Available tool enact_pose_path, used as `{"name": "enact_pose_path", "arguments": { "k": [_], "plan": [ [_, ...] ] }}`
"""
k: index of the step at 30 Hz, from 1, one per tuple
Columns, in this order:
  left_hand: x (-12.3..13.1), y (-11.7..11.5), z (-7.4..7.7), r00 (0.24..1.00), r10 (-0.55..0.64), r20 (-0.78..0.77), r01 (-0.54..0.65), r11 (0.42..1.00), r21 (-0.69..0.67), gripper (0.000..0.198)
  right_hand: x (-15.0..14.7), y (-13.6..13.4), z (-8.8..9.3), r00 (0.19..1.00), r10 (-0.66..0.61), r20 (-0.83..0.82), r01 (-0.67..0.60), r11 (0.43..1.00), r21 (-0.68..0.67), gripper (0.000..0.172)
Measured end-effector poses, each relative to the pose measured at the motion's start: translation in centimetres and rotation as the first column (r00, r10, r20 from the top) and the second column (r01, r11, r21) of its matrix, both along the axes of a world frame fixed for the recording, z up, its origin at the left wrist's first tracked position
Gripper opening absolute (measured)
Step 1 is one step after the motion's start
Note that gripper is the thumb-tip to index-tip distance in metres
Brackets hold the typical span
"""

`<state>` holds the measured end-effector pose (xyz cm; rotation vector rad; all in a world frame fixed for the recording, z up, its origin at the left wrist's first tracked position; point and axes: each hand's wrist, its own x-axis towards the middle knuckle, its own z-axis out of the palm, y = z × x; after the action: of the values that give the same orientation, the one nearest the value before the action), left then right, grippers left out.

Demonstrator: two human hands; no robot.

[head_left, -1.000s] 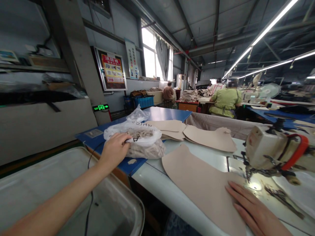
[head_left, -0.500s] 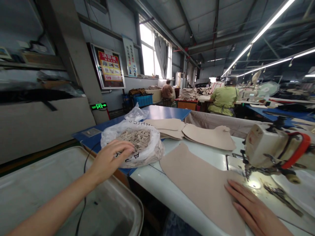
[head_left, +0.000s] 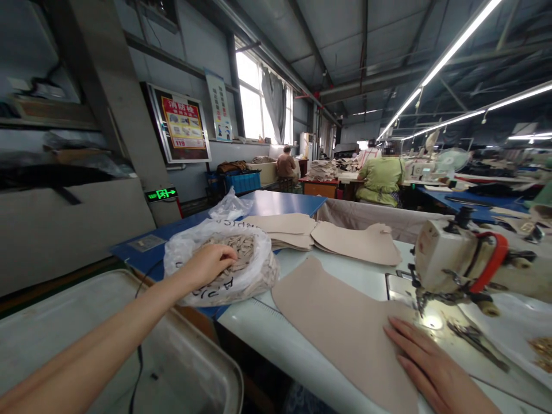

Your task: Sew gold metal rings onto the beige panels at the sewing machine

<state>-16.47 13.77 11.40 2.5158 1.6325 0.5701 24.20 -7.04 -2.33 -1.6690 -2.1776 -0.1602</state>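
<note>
My left hand (head_left: 213, 264) is in the mouth of a white plastic bag (head_left: 261, 253), over a heap of small beige strips (head_left: 242, 246). Its fingers are bent and pressed together, tips down among the strips; what they pinch, if anything, is hidden. My right hand (head_left: 425, 359) lies flat, fingers stretched out, on a large beige cut piece (head_left: 332, 316). That piece rests on the pale sewing table (head_left: 245, 322), its right end close to the needle area of the sewing machine (head_left: 444, 259). Beside the needle plate lie what look like metal snips (head_left: 476, 342).
Stacked beige pieces (head_left: 356, 241) lie behind the bag and the cut piece. A blue tabletop (head_left: 284, 201) adjoins the sewing table. At lower left is a large pale tub (head_left: 233, 374) with a dark cord across it. A person in green (head_left: 382, 178) sits farther off.
My left hand has gone deeper into the bag and its fingers have curled in among the strips. The right hand stays flat on the cut piece. The whole view has shifted slightly.
</note>
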Motion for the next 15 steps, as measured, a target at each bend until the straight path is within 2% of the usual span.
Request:
{"name": "enact_pose_path", "arguments": {
  "k": [5, 9, 12, 15],
  "plan": [
    [-0.5, 0.0, 1.3, 0.997, 0.065, 0.052, -0.068, 0.996, 0.05, 0.018, -0.2, -0.3, 0.2, 1.0, 0.009, -0.014, -0.009, 1.0, -0.007, 0.041],
    [1.6, -1.6, 2.2, 0.981, 0.062, 0.183, -0.082, 0.991, 0.103, 0.015, -0.5, -0.3, 1.0, 0.998, 0.037, -0.058, -0.043, 0.994, -0.103, 0.042],
    [4.9, -3.3, 1.6, 0.959, -0.008, 0.282, -0.013, 0.997, 0.074, 0.02, -0.7, -0.3, 2.0, 0.995, 0.041, -0.095, -0.062, 0.971, -0.231, 0.044],
    [9.5, -4.8, -0.5, 0.91, -0.135, 0.393, 0.152, 0.988, -0.014, 0.025, -1.0, -0.4, 3.3, 0.99, 0.071, -0.122, -0.106, 0.947, -0.305, 0.045]
  ]
}}
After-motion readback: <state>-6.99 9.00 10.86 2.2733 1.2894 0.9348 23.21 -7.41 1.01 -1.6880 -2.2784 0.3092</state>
